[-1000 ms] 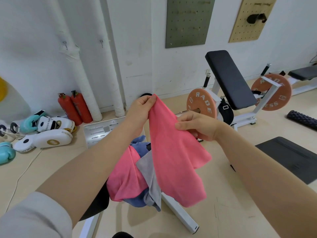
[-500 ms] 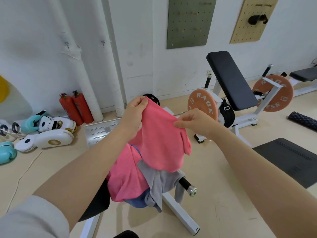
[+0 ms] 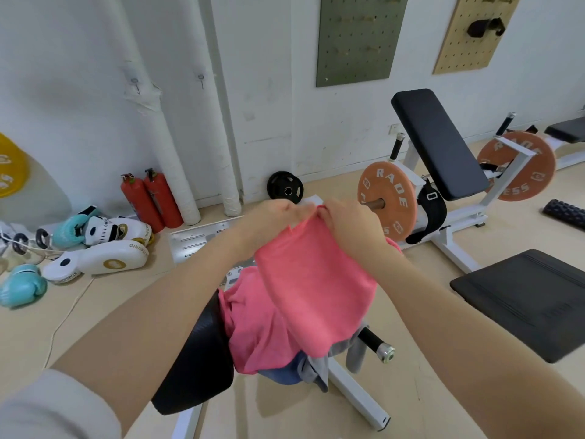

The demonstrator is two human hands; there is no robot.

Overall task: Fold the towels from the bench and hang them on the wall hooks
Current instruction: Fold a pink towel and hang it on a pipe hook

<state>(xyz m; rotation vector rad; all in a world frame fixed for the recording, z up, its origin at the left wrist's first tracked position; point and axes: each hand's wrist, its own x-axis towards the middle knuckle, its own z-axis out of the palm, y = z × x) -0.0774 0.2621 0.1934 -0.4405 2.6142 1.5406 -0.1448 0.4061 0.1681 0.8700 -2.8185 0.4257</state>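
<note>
Now, left to right. Far left on the floor: boxing gloves (image 3: 79,245), two red extinguishers (image 3: 150,198) against the wall. Two small wall hooks (image 3: 200,80) up on the white wall, far left of centre; I take these for the hanging spot, though I cannot tell for sure. My left hand (image 3: 269,220) pinches one top corner of the pink towel (image 3: 313,280), fingers curled tight on the cloth. My right hand (image 3: 351,223) pinches the other top corner, touching the left, so the two corners meet at the far edge. Towel hangs doubled from that pinch and drapes toward me over the heap on the bench (image 3: 196,353). Heap holds a second pink towel (image 3: 253,327), a grey one (image 3: 316,372), and something blue underneath, mostly hidden. Judgement on handling: light, limp, no stiffness, thin weave, not slippery; it will sag wherever unsupported. Best hold is at corners and along the fold edge, kept taut so layers stay matched. Look: coral pink, plain, matte, lightly creased. Right of me: a weight plate (image 3: 386,201) and an inclined pad.
</note>
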